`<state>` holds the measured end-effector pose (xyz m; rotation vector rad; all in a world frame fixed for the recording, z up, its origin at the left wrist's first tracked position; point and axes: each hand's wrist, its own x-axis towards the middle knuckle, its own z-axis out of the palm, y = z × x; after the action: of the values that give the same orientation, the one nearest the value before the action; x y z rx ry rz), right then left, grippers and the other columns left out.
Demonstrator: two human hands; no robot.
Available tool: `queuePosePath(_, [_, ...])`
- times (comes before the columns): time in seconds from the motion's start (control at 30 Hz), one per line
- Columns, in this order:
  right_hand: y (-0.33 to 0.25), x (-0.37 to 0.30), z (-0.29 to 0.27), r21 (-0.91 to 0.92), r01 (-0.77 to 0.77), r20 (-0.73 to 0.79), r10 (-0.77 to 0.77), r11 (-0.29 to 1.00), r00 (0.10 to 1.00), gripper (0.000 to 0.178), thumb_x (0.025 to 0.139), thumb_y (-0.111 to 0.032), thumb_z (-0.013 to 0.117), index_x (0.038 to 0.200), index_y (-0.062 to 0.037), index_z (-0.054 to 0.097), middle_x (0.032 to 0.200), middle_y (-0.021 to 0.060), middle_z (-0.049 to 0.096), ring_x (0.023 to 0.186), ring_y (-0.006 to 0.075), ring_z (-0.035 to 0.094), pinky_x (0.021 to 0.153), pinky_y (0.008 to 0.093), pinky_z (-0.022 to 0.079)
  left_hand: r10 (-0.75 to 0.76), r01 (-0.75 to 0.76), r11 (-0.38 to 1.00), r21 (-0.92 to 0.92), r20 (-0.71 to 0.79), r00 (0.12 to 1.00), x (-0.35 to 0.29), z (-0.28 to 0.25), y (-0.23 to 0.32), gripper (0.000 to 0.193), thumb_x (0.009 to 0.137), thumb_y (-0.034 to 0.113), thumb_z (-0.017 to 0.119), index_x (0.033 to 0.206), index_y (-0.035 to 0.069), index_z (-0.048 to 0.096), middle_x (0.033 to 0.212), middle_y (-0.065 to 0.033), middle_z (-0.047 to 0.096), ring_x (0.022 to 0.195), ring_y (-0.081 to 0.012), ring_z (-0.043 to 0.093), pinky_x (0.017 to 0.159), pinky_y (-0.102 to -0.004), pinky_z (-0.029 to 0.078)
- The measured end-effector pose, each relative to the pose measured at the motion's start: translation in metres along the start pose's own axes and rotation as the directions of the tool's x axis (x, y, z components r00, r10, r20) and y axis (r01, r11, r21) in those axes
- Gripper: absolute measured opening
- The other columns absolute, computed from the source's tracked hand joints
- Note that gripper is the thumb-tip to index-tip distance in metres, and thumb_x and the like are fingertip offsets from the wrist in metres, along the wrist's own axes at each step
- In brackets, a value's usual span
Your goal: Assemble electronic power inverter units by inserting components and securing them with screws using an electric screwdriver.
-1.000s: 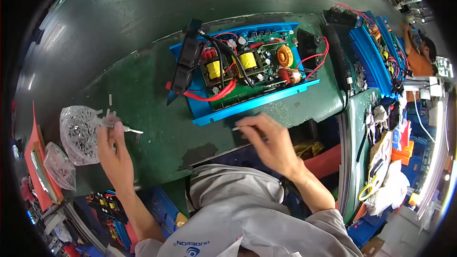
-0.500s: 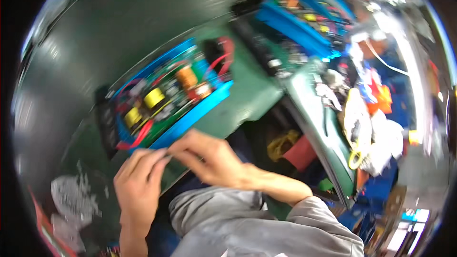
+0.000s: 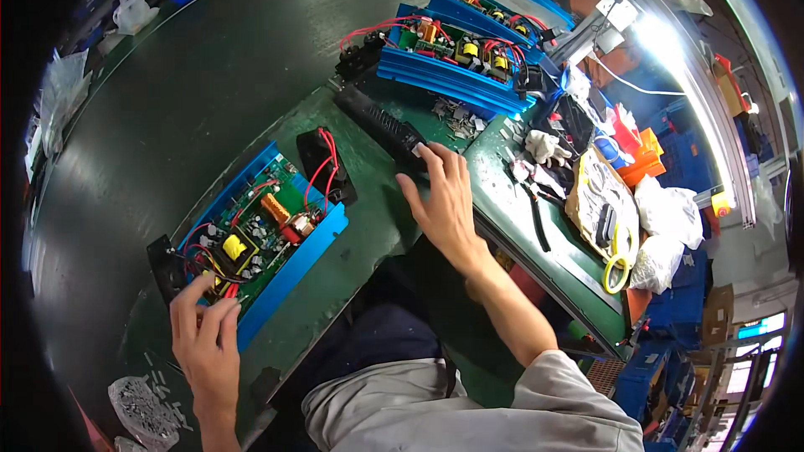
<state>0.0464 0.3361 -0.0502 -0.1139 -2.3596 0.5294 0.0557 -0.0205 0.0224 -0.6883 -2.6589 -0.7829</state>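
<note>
A blue metal housing (image 3: 300, 261) lies at an angle on the bench in front of me, with a green circuit board (image 3: 291, 193) carrying yellow and copper-coloured parts inside. Black end pieces with red wires (image 3: 328, 159) sit at its two ends. My left hand (image 3: 203, 339) is at the housing's near left end, fingers bent and apart, tips by the red and black wires there. Over the bench to the right, my right hand (image 3: 446, 205) has its thumb and fingers spread. Its fingertips reach the near end of a long black ridged tool (image 3: 377, 124); no grip around it shows.
More blue housings with boards (image 3: 452, 75) stand at the far right, beside small metal pieces (image 3: 459, 117). On the right bench lie white bags (image 3: 667, 211), a yellow tape roll (image 3: 617, 273) and a black strip (image 3: 538, 219). Clear small parts in a bag (image 3: 144, 408) lie at the lower left.
My hands were together at the housing's near edge, pinching something small. Now they are apart: the right has moved right and away to the black tool, the left to the wires.
</note>
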Motion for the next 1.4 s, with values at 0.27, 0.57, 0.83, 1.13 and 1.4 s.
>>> queuePosePath(0.27, [0.03, 0.02, 0.015, -0.213, -0.009, 0.144, 0.041, 0.977, 0.989, 0.064, 0.084, -0.02, 0.077, 0.136, 0.0042, 0.05, 0.105, 0.0208, 0.062, 0.098, 0.0379, 0.056, 0.088, 0.0449, 0.047, 0.219, -0.247, 0.952, 0.178, 0.165, 0.962, 0.021, 0.009, -0.003, 0.004, 0.084, 0.001, 0.073, 0.086, 0.0, 0.07, 0.147, -0.0119, 0.055, 0.142, -0.0345, 0.043, 0.115, -0.046, 0.036])
queuePosePath(0.57, [-0.02, -0.121, -0.079, 0.387, -0.88, 0.66, 0.584, 0.277, 0.473, 0.062, 0.085, -0.018, 0.073, 0.14, 0.0014, 0.052, 0.096, 0.0069, 0.064, 0.078, 0.0104, 0.058, 0.073, 0.0248, 0.048, 0.291, -0.357, 0.912, 0.203, 0.292, 0.911, 0.039, 0.023, -0.008, 0.007, 0.08, 0.003, 0.071, 0.077, 0.002, 0.065, 0.147, -0.0114, 0.055, 0.142, -0.0315, 0.045, 0.119, -0.0503, 0.03])
queuePosePath(0.83, [-0.092, -0.174, -0.069, 0.19, -0.953, 0.948, 0.209, 0.234, 0.241, 0.043, 0.08, -0.01, 0.078, 0.117, -0.0009, 0.058, 0.09, 0.0018, 0.062, 0.079, 0.01, 0.057, 0.071, 0.0256, 0.046, 0.333, -0.428, 0.864, 0.265, 0.336, 0.881, 0.04, 0.029, -0.029, 0.005, 0.082, 0.009, 0.076, 0.086, 0.006, 0.074, 0.148, -0.0068, 0.056, 0.141, -0.0267, 0.048, 0.121, -0.0517, 0.026])
queuePosePath(1.13, [-0.122, -0.177, -0.051, 0.234, -0.904, 0.955, 0.091, 0.358, 0.283, 0.056, 0.088, -0.02, 0.077, 0.131, 0.0006, 0.047, 0.092, 0.016, 0.067, 0.084, 0.0239, 0.068, 0.076, 0.036, 0.053, 0.35, -0.457, 0.849, 0.265, 0.364, 0.863, 0.039, 0.026, -0.035, 0.006, 0.088, 0.012, 0.073, 0.09, 0.009, 0.077, 0.15, -0.0046, 0.054, 0.142, -0.0247, 0.046, 0.123, -0.0526, 0.022])
queuePosePath(1.4, [-0.105, -0.201, -0.053, 0.392, -0.837, 0.871, 0.14, 0.382, 0.471, 0.06, 0.09, -0.033, 0.076, 0.136, -0.0051, 0.049, 0.091, 0.0141, 0.068, 0.079, 0.0235, 0.066, 0.072, 0.0361, 0.052, 0.174, -0.303, 0.917, 0.259, 0.424, 0.889, 0.053, 0.012, -0.008, 0.013, 0.078, 0.001, 0.069, 0.068, 0.002, 0.061, 0.149, -0.0183, 0.051, 0.142, -0.0372, 0.043, 0.122, -0.0587, 0.023])
